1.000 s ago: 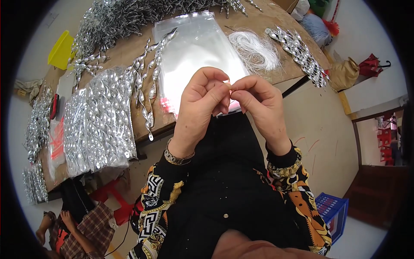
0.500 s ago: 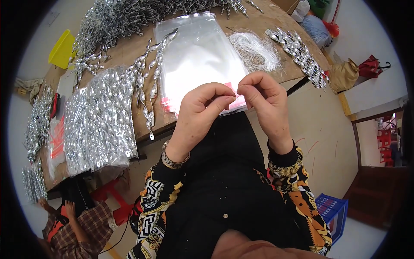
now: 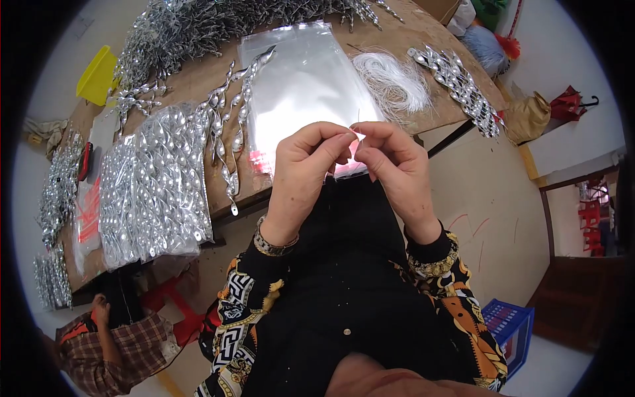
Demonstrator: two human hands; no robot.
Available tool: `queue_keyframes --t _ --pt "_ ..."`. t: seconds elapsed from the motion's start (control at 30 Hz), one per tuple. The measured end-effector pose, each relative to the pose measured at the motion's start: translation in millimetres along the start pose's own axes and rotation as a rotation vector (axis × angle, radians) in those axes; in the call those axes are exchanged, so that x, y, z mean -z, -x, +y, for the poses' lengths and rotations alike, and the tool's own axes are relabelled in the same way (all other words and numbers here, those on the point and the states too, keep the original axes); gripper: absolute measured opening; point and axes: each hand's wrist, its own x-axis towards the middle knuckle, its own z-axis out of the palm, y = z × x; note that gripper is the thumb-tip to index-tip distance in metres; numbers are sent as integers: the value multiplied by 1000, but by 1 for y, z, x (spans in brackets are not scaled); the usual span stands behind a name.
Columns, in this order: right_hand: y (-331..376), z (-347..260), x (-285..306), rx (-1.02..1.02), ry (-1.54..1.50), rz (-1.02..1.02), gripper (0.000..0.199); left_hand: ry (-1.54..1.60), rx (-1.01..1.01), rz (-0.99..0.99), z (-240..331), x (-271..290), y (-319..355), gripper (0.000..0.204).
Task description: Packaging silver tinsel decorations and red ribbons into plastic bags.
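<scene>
My left hand (image 3: 301, 169) and my right hand (image 3: 393, 172) meet over the near end of a stack of clear plastic bags (image 3: 297, 86). Both are pinched, thumb against forefinger, with their tips almost touching. A thin pale string (image 3: 359, 118) sticks up from between the fingertips; most of it is hidden or too fine to follow. Beyond my right hand lies a loose coil of white string (image 3: 391, 81). Left of the bags hang several silver twisted spiral strips (image 3: 236, 135), some reaching past the table's edge.
Bagged silver spirals (image 3: 155, 182) cover the table's left side, beside a red-and-black tool (image 3: 85, 162). A silver heap (image 3: 192, 36) lies at the back, and more spirals (image 3: 456, 86) at the right corner. A yellow basket (image 3: 96, 76) stands far left. A co-worker (image 3: 119, 344) sits lower left.
My hands have come together, the right one moving left until its fingertips reach the left's. A bit of string now shows above them. The co-worker's hand has shifted.
</scene>
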Motion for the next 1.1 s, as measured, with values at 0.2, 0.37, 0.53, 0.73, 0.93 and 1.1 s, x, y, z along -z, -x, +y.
queue_keyframes --t 0.2,0.37,0.53,0.73,0.93,1.1 --pt "3 -1 -2 10 12 10 27 56 33 15 -5 -1 0 14" --pt "4 2 -2 33 37 -10 31 89 65 5 -6 -1 0 14" --pt "4 1 -3 45 57 -22 31 138 85 5 -6 -1 1 14" --pt "5 3 -3 39 68 -18 32 166 94 20 -6 -3 2 14" --pt "5 4 -3 34 62 -24 34 174 97 14 -5 -3 1 13" --pt "5 4 1 13 87 -41 34 119 52 -7 -6 -1 1 12"
